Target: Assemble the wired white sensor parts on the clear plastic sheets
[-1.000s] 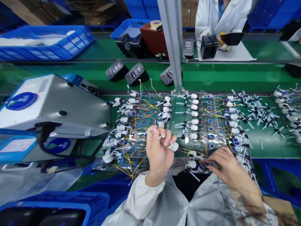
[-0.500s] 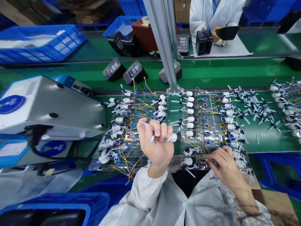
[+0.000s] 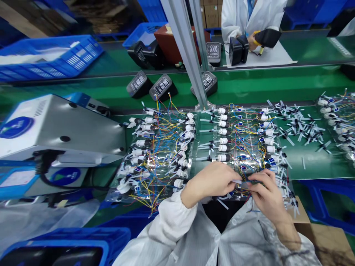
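Observation:
My left hand [image 3: 213, 182] lies over the near edge of a clear plastic tray [image 3: 244, 147] of small white-and-black wired parts, its fingers curled and pinched on a thin white tube by my right fingertips. My right hand [image 3: 266, 195] pinches a bundle of coloured wires with a small part [image 3: 244, 183] on that same tray edge. The two hands meet fingertip to fingertip. A second tray [image 3: 158, 151] of the same wired parts lies just to the left.
A grey and blue machine [image 3: 55, 129] stands at the left. Black display units [image 3: 162, 87] sit on the green belt behind the trays, beside a metal post [image 3: 185, 44]. Loose black-and-white pieces [image 3: 302, 127] lie at the right. Another person in white [image 3: 252, 18] works across the belt. Blue crates [image 3: 47, 55] stand around.
My left hand has dropped from its raised place over the left tray and moved right to meet my right hand. The white-capped part it held up is out of sight.

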`<state>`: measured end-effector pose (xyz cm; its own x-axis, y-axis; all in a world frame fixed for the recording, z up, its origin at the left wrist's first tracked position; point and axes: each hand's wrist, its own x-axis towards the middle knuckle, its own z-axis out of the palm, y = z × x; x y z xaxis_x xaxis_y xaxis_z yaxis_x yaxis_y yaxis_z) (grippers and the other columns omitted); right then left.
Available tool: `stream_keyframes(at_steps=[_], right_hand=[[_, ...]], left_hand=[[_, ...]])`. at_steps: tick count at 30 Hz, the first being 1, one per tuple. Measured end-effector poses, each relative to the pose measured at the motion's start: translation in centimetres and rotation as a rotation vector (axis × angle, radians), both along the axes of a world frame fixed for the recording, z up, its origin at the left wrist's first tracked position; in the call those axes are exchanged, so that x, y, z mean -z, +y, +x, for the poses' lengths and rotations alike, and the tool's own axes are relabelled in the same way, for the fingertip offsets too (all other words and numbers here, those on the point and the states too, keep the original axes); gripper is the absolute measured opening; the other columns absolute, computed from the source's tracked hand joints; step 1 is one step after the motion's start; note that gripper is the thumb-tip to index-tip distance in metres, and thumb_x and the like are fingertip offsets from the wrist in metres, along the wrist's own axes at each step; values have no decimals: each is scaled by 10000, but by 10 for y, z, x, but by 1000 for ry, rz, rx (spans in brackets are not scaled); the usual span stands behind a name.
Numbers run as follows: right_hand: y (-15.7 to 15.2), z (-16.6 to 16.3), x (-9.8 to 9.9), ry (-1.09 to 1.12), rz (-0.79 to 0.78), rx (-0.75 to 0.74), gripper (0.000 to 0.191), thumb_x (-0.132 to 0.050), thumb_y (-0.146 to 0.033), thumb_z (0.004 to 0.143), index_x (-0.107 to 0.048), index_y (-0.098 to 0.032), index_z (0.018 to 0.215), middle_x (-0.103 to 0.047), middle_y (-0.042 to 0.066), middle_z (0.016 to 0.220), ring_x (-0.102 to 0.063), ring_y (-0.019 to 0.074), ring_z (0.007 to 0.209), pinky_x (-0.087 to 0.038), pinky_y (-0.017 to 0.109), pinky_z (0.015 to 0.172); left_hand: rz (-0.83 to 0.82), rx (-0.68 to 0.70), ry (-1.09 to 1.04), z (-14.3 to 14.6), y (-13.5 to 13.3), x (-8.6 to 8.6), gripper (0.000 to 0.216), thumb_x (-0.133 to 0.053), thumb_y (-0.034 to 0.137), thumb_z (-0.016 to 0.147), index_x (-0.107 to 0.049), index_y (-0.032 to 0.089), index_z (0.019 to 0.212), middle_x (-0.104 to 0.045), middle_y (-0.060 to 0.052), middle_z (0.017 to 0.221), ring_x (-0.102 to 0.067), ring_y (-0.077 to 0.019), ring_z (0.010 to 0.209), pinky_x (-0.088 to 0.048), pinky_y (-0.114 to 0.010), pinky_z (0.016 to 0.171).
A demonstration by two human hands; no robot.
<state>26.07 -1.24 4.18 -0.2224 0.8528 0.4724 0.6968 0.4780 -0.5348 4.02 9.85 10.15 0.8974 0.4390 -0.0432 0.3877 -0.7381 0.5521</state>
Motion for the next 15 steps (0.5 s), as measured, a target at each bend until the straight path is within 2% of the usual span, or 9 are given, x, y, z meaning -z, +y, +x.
stream_keyframes(at_steps=[3, 6, 9, 11, 13, 15], right_hand=[[-1, 1, 2, 19, 5, -7, 231, -635, -14, 903, -606, -243, 897, -701, 28, 1072, -662, 201, 970, -487, 486, 923], [-3, 3, 1, 20, 4, -38, 222, -643, -20, 893, -632, -241, 900, -686, 45, 1144, -643, 239, 1109, -517, 495, 960], [-4, 7, -5, -22, -68, -60, 219, -624, -42, 905, -671, -250, 953, -647, 71, 1283, -586, 277, 1256, -536, 510, 1013], [-5, 13, -12, -42, -151, -89, 196, -666, -131, 915, -683, -262, 1060, -606, 92, 1375, -543, 307, 1333, -526, 540, 1062], [-6, 19, -19, -18, -221, -126, 324, -757, -289, 888, -655, -263, 1194, -581, 115, 1419, -537, 329, 1350, -528, 546, 1077], [-8, 25, -27, 62, -245, -111, 416, -785, -371, 872, -625, -256, 1238, -618, 121, 1364, -605, 311, 1267, -573, 491, 1017]], left_hand=[[20, 27, 46, 1, 2, 5, 134, -669, 157, 888, -771, 243, 893, -782, -8, 854, -728, -188, 776, -466, -260, 632], [39, -54, -25, -1, 4, 6, 108, -664, 192, 936, -768, 214, 917, -774, -20, 863, -717, -176, 770, -465, -250, 631], [7, -233, -269, -6, 5, 0, 131, -641, 195, 970, -769, 197, 944, -762, -26, 825, -682, -147, 702, -467, -237, 622], [-22, -373, -475, -11, 4, -7, 121, -654, 203, 970, -769, 189, 938, -759, -27, 799, -639, -125, 632, -469, -234, 609], [-29, -476, -636, -18, 2, -13, 99, -681, 211, 955, -771, 187, 921, -754, -24, 768, -609, -117, 588, -464, -234, 584], [-23, -514, -731, -26, 0, -20, 93, -692, 205, 942, -777, 192, 908, -743, -18, 730, -602, -118, 568, -453, -235, 558]])
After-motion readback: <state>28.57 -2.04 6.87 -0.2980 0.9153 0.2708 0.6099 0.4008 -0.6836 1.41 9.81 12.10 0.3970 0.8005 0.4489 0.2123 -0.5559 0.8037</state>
